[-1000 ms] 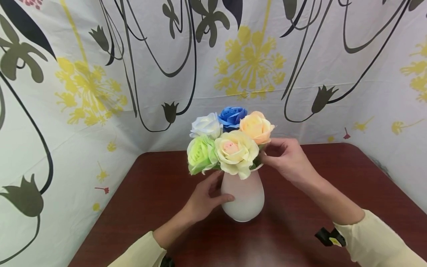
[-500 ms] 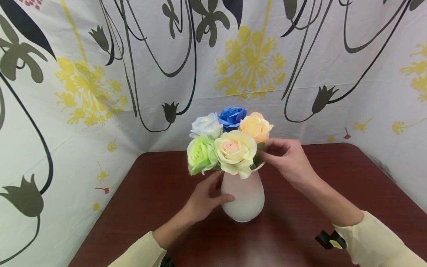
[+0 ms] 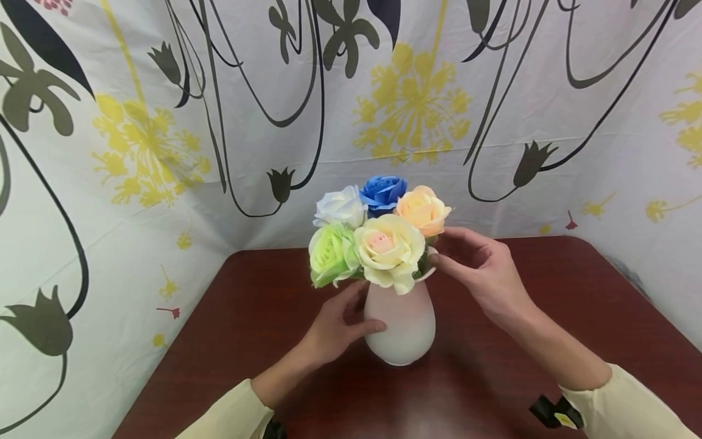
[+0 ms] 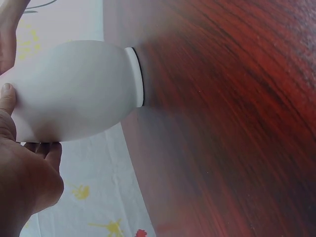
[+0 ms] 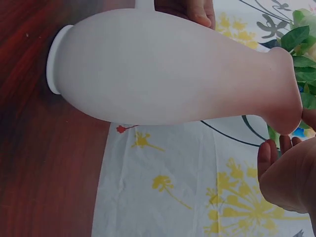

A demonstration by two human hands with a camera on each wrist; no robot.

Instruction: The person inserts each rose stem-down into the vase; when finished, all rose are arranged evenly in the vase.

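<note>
A white vase [image 3: 403, 326] stands on a dark red table [image 3: 263, 311] and holds several artificial roses: white [image 3: 340, 207], blue [image 3: 384, 190], peach [image 3: 422, 210], cream [image 3: 389, 247] and green [image 3: 329, 253]. My left hand [image 3: 340, 326] grips the vase's left side, with the thumb across its front. The left wrist view shows that thumb on the vase [image 4: 74, 89]. My right hand [image 3: 466, 262] hovers at the rim, just under the peach rose, with fingers spread and relaxed and the thumb near the rim. In the right wrist view its fingertips [image 5: 276, 150] sit beside the vase's neck [image 5: 281, 98] and green leaves [image 5: 301, 49].
A floral-print cloth [image 3: 137, 152] hangs close behind and on both sides of the table. Bare tabletop lies left, right and in front of the vase. A small black device [image 3: 554, 414] sits at my right wrist.
My right hand's fingers, earlier pinched together at the leaves beside the peach rose, have spread apart. The left hand and the vase have not moved.
</note>
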